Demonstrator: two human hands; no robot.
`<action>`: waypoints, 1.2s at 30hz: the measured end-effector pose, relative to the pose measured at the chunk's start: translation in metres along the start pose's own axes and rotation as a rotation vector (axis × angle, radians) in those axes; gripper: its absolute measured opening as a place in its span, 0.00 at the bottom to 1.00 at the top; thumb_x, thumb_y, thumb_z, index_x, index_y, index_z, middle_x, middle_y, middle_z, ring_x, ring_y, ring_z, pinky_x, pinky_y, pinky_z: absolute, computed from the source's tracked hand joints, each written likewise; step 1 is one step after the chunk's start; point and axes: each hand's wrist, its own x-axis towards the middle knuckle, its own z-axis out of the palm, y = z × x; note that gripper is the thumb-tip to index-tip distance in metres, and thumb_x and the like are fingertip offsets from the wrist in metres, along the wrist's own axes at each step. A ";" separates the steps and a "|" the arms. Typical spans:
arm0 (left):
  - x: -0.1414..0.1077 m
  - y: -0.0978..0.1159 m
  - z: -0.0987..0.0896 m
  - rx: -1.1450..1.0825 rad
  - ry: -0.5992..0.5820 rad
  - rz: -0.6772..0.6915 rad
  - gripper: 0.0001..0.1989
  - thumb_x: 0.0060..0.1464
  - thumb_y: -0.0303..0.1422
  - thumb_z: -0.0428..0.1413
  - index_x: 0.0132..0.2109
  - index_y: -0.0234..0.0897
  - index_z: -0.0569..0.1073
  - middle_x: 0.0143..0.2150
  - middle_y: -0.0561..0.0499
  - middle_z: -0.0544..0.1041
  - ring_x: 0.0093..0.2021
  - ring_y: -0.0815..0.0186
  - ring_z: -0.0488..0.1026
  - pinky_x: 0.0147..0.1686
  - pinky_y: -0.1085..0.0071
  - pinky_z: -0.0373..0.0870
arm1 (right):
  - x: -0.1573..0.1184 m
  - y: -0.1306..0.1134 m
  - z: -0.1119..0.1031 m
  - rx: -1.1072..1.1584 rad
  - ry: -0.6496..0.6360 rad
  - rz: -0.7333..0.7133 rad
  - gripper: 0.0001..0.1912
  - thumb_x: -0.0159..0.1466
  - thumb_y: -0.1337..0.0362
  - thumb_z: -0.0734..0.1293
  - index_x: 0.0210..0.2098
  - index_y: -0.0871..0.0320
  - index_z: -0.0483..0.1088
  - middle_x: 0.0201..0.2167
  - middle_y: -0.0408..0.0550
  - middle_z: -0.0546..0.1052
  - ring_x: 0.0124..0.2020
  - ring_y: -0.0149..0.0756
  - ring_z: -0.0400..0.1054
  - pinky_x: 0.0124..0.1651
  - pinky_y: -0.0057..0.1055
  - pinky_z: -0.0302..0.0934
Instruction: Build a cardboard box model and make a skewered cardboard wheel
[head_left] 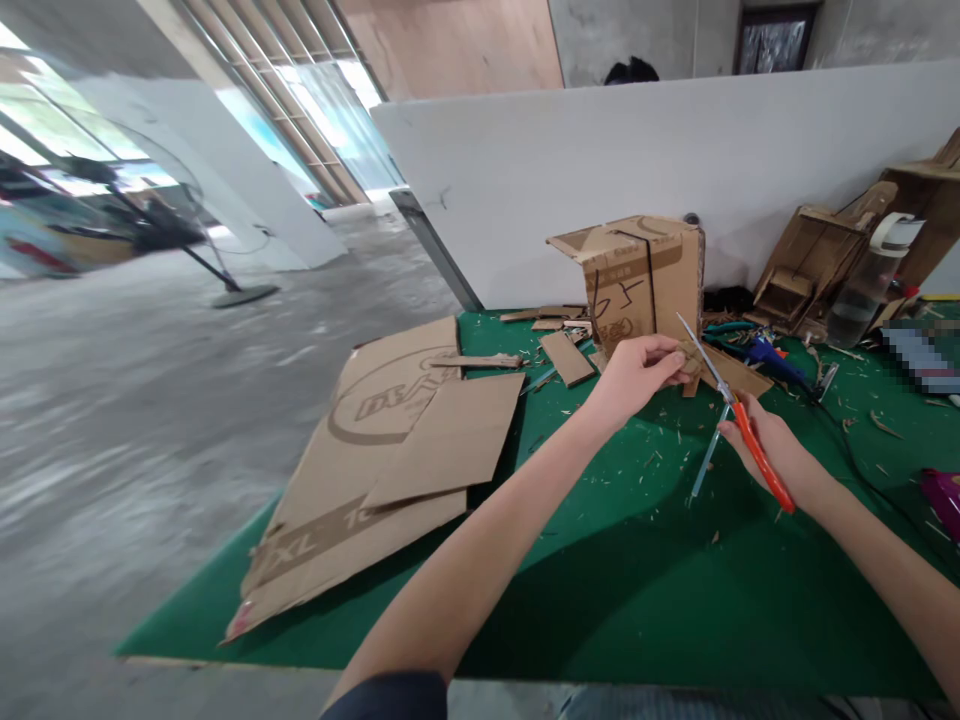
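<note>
My left hand (637, 372) is closed in a pinch on a small piece of cardboard (687, 356). My right hand (776, 445) grips scissors (757, 452) with orange-red handles, blades pointing up and away beside that piece. Whether the blades touch it, I cannot tell. A thin translucent stick (709, 456) slants below the right fingers; its upper end meets them, and I cannot tell if it is held. Just behind my hands stands a cardboard box (637, 285) with black marker strokes. Cardboard strips (567, 358) lie to its left.
Large flat cardboard sheets (442, 450) cover the green table's (637, 620) left side. To the right are a blue tool with a cord (776, 360), a clear bottle (862, 290), a cardboard structure (806, 265) and a purple packet (941, 500). A white partition (510, 200) rises behind.
</note>
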 end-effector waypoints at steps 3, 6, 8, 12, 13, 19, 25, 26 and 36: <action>-0.001 -0.009 0.013 -0.132 0.081 0.016 0.08 0.55 0.31 0.59 0.40 0.30 0.74 0.34 0.47 0.79 0.33 0.69 0.77 0.41 0.68 0.74 | 0.001 0.002 0.002 0.007 0.067 -0.012 0.23 0.66 0.49 0.57 0.52 0.60 0.62 0.31 0.51 0.75 0.30 0.41 0.71 0.35 0.34 0.63; -0.004 -0.013 0.020 -0.153 0.095 0.057 0.09 0.53 0.33 0.61 0.38 0.31 0.73 0.32 0.48 0.79 0.33 0.68 0.77 0.40 0.68 0.74 | 0.001 0.006 0.003 0.025 0.098 -0.035 0.22 0.66 0.49 0.57 0.51 0.60 0.62 0.28 0.48 0.74 0.26 0.38 0.69 0.32 0.33 0.62; -0.006 -0.012 0.020 -0.122 0.085 0.080 0.09 0.52 0.33 0.62 0.37 0.31 0.73 0.31 0.49 0.78 0.32 0.69 0.76 0.39 0.70 0.74 | 0.000 0.009 0.001 0.063 0.072 -0.069 0.23 0.66 0.49 0.59 0.52 0.60 0.61 0.26 0.45 0.71 0.24 0.37 0.66 0.31 0.32 0.61; -0.007 -0.008 0.015 -0.082 0.031 0.077 0.08 0.51 0.32 0.63 0.34 0.31 0.73 0.29 0.49 0.78 0.30 0.70 0.76 0.37 0.70 0.74 | -0.003 0.013 -0.005 0.191 -0.039 -0.169 0.23 0.67 0.50 0.58 0.55 0.58 0.59 0.27 0.43 0.68 0.26 0.35 0.63 0.31 0.31 0.61; -0.006 -0.007 0.013 -0.073 0.015 0.071 0.08 0.50 0.32 0.63 0.34 0.31 0.73 0.29 0.49 0.78 0.30 0.69 0.76 0.37 0.69 0.74 | -0.004 0.013 -0.007 0.211 -0.054 -0.181 0.23 0.68 0.50 0.58 0.55 0.58 0.58 0.28 0.43 0.68 0.26 0.34 0.63 0.32 0.31 0.61; -0.006 0.002 0.005 -0.005 -0.071 0.057 0.04 0.52 0.28 0.61 0.35 0.30 0.75 0.28 0.49 0.78 0.28 0.71 0.75 0.36 0.71 0.73 | -0.001 0.015 -0.008 0.152 -0.086 -0.146 0.20 0.68 0.51 0.57 0.52 0.58 0.60 0.28 0.43 0.68 0.27 0.34 0.63 0.32 0.31 0.60; -0.005 0.002 0.003 -0.030 -0.087 0.049 0.04 0.52 0.28 0.60 0.35 0.30 0.75 0.28 0.50 0.77 0.28 0.72 0.74 0.35 0.72 0.72 | 0.003 0.020 -0.002 0.045 -0.005 -0.112 0.22 0.67 0.50 0.56 0.51 0.60 0.62 0.32 0.49 0.74 0.28 0.37 0.68 0.35 0.33 0.62; -0.005 0.000 0.004 -0.048 -0.075 0.048 0.05 0.52 0.29 0.61 0.35 0.31 0.74 0.28 0.50 0.78 0.28 0.72 0.74 0.36 0.72 0.72 | 0.003 0.020 -0.001 0.037 0.006 -0.103 0.23 0.67 0.49 0.56 0.51 0.60 0.62 0.32 0.49 0.74 0.28 0.37 0.69 0.34 0.33 0.62; -0.009 -0.013 0.024 -0.204 0.117 0.068 0.09 0.52 0.33 0.62 0.37 0.32 0.71 0.31 0.49 0.78 0.31 0.70 0.77 0.39 0.69 0.74 | -0.002 0.017 -0.005 0.153 -0.035 -0.164 0.29 0.66 0.44 0.57 0.57 0.59 0.59 0.34 0.50 0.73 0.33 0.40 0.69 0.38 0.36 0.65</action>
